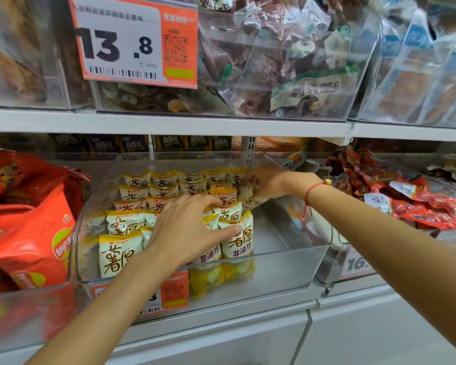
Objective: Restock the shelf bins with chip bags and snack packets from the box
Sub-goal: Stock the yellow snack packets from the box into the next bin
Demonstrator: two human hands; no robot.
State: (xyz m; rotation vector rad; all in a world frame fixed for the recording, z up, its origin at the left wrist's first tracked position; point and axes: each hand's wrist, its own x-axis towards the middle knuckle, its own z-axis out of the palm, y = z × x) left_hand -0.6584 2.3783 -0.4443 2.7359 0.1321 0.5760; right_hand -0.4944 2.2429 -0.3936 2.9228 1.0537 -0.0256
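A clear plastic shelf bin [295,262] sits in the middle of a white metal store shelf [169,125], and its left half is packed with small white-and-yellow snack packets [117,252] standing upright in rows that run from the near wall to the far wall; roughly twenty show, though some are hidden behind the hands, so an exact count cannot be given. The right half of the bin floor is bare. The left hand [187,225] lies flat over the middle packets with fingers spread wide, the thumb pressing the face of the nearest right-hand packet. The right hand [267,181], with one red string bracelet [311,192] at the wrist, reaches into the far right corner of the rows and its curled fingers grip one crumpled packet [248,196] of the same kind. To the left, a second clear bin holds large red chip bags [32,233], at least three. To the right, a third bin is heaped with small red wrappers [419,204], too many and too jumbled to count. Above hangs one orange-and-white price tag [134,43] reading 13.8.
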